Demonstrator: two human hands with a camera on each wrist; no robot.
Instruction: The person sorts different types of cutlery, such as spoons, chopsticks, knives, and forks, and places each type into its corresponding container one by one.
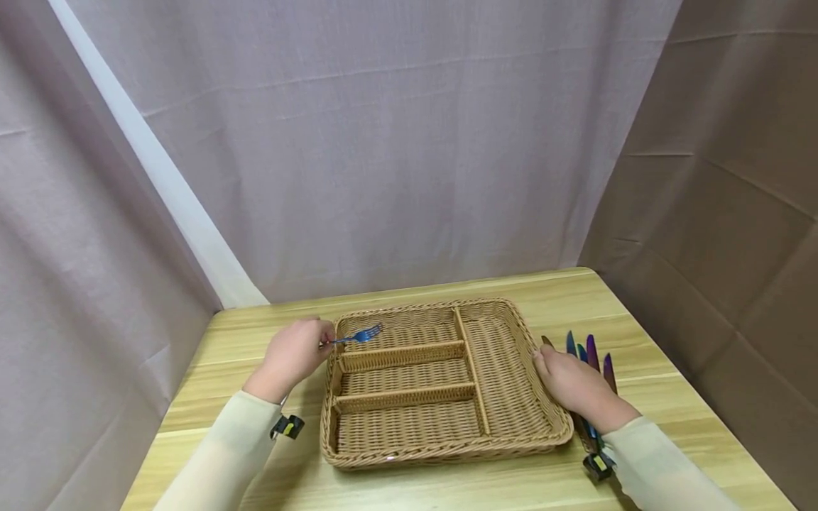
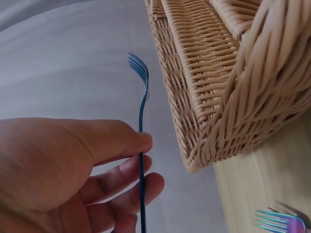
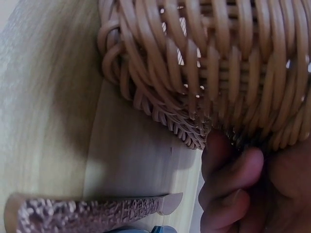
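Observation:
My left hand (image 1: pixel 297 355) pinches a blue fork (image 1: pixel 364 335) by its handle between thumb and fingers. The fork's tines point right, over the back left compartment of a wicker cutlery basket (image 1: pixel 441 454). Seen from the left wrist, the fork (image 2: pixel 141 116) stands apart from the woven wall of the basket (image 2: pixel 252 97). At the basket's right side, my right hand (image 1: pixel 571 380) holds the rim. Curled fingers (image 3: pixel 228 182) show against the wicker (image 3: pixel 233 73) in the right wrist view. Several coloured knives (image 1: pixel 592 353) lie beside and partly behind that hand.
On the table (image 1: pixel 217 376), another iridescent fork (image 2: pixel 284 222) lies left of the basket. A knife with a textured handle (image 3: pixel 92 213) lies near the right hand. Wooden dividers (image 1: pixel 409 392) split the basket. Grey curtain (image 1: pixel 409 177) stands behind the table.

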